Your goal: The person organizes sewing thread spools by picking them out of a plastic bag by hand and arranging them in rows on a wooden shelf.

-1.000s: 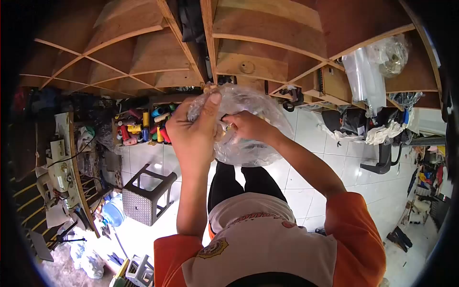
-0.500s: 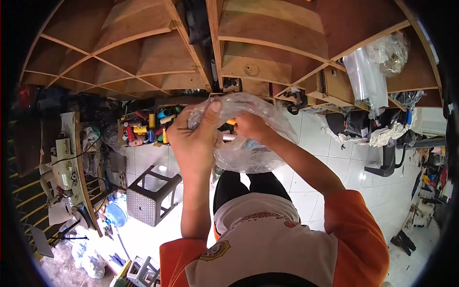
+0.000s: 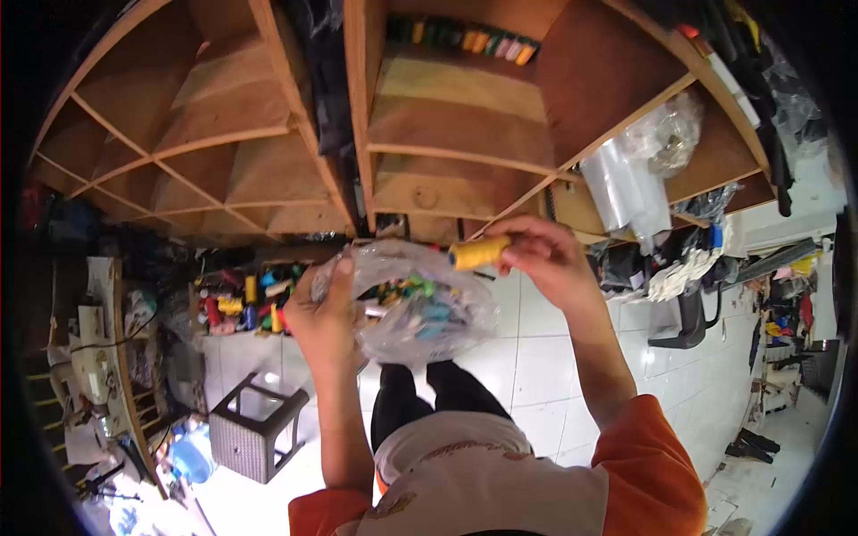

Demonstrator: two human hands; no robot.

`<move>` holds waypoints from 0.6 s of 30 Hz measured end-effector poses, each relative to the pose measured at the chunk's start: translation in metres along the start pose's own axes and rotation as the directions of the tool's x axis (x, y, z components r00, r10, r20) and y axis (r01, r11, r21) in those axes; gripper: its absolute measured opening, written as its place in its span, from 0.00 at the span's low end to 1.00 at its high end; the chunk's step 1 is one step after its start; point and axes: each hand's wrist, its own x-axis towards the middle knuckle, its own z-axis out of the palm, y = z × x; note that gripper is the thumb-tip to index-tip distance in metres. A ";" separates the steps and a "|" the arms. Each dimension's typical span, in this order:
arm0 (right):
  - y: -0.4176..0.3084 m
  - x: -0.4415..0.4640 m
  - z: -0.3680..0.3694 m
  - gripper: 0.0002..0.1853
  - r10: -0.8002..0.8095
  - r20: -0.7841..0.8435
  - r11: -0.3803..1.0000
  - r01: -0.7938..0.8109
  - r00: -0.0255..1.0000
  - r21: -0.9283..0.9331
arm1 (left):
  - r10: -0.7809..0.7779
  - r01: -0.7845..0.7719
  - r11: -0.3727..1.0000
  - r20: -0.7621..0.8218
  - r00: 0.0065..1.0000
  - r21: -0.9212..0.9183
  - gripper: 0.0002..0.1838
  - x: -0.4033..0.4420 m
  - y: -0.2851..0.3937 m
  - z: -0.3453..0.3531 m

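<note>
My left hand (image 3: 323, 304) is closed on the rim of a clear plastic bag (image 3: 465, 313), which hangs with its mouth gaping. Inside the bag lie several small coloured things, green, blue and pale, blurred by the plastic. To the right of the bag's mouth, my right hand (image 3: 547, 257) pinches a yellow thread spool (image 3: 480, 253) between thumb and fingers. The spool is on its side, held up level with the bag's upper edge.
A wooden shelf unit (image 3: 420, 170) with compartments spans the top, one holding a row of spools (image 3: 465, 37). More coloured spools (image 3: 234, 305) lie in a box behind my left hand. A dark stool (image 3: 255, 438) stands on the tiled floor. Plastic bags (image 3: 626, 192) hang at right.
My right hand has come out of the bag, moving right and up with the yellow spool now in plain sight. My left hand still grips the bag. The head view has shifted.
</note>
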 end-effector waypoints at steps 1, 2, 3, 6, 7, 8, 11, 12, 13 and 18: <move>-0.008 0.009 -0.015 0.16 -0.019 -0.044 1.000 0.018 0.999 -0.010 | 0.000 0.000 1.000 -0.001 1.000 -0.003 0.11 0.000 0.000 0.000; -0.020 0.019 -0.026 0.16 -0.096 -0.142 0.987 0.075 0.985 -0.144 | -0.016 0.016 1.000 0.001 1.000 0.003 0.11 0.000 0.000 -0.001; -0.033 0.031 -0.035 0.16 -0.182 -0.226 0.953 0.116 0.957 -0.278 | -0.034 0.034 0.999 0.000 0.999 0.011 0.11 0.000 -0.001 -0.002; -0.046 0.089 -0.078 0.16 -0.508 -0.344 0.663 0.104 0.790 -0.741 | -0.026 0.028 0.999 -0.055 0.998 0.035 0.12 0.003 -0.008 0.000; -0.045 0.113 -0.098 0.16 -0.619 -0.283 0.468 0.055 0.733 -0.882 | -0.016 0.020 0.999 -0.080 0.997 0.049 0.12 0.003 -0.011 -0.001; -0.050 0.131 -0.108 0.15 -0.681 -0.196 0.295 0.019 0.705 -0.955 | -0.015 0.016 1.000 -0.050 0.999 0.026 0.12 0.005 -0.017 -0.006; -0.057 0.195 -0.146 0.11 -0.674 -0.035 -0.095 -0.134 0.738 -0.986 | -0.004 0.009 0.999 -0.106 0.994 0.053 0.12 0.014 -0.030 -0.012; -0.057 0.214 -0.154 0.10 -0.639 -0.115 -0.072 -0.208 0.760 -0.975 | -0.089 0.090 0.996 -0.113 0.990 0.002 0.12 0.011 -0.019 -0.007; -0.059 0.233 -0.162 0.09 -0.602 -0.194 -0.054 -0.282 0.774 -0.958 | -0.090 0.092 0.996 -0.120 0.989 0.013 0.12 0.014 -0.022 -0.008; -0.045 0.300 -0.210 0.10 -0.513 -0.202 -0.221 -0.356 0.834 -0.908 | -0.124 0.127 0.992 -0.133 0.983 0.020 0.11 0.022 -0.038 -0.014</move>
